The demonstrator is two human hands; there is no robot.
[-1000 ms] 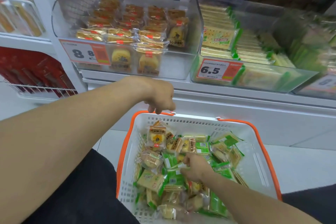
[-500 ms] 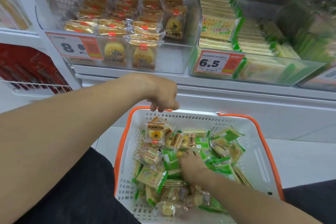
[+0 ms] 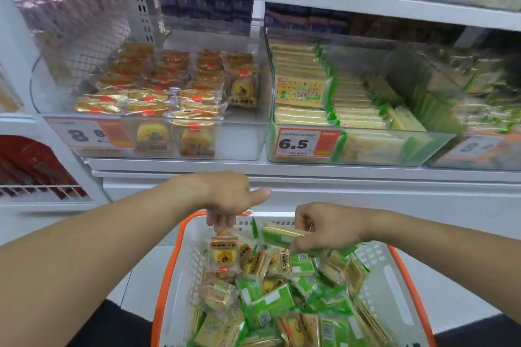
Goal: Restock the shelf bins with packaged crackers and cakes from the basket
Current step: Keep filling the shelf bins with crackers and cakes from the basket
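Note:
A white basket (image 3: 394, 287) with an orange rim sits below me, full of green cracker packs and yellow cake packs. My left hand (image 3: 228, 200) pinches the top edge of a yellow cake pack (image 3: 224, 255), which hangs over the basket's far left corner. My right hand (image 3: 329, 227) grips a green cracker pack (image 3: 277, 234) just above the pile. On the shelf, the clear left bin (image 3: 239, 146) holds cake packs and the clear middle bin (image 3: 423, 146) holds rows of green cracker packs.
Price tags reading 8.8 (image 3: 87, 134) and 6.5 (image 3: 306, 144) are stuck to the bin fronts. A third bin (image 3: 479, 149) stands at far right. A wire rack with red packs (image 3: 33, 172) is at lower left. A white shelf ledge (image 3: 310, 175) runs between bins and basket.
My right hand has come up out of the pile holding a green cracker pack. My left hand now pinches a cake pack. The view tilted up toward the shelves.

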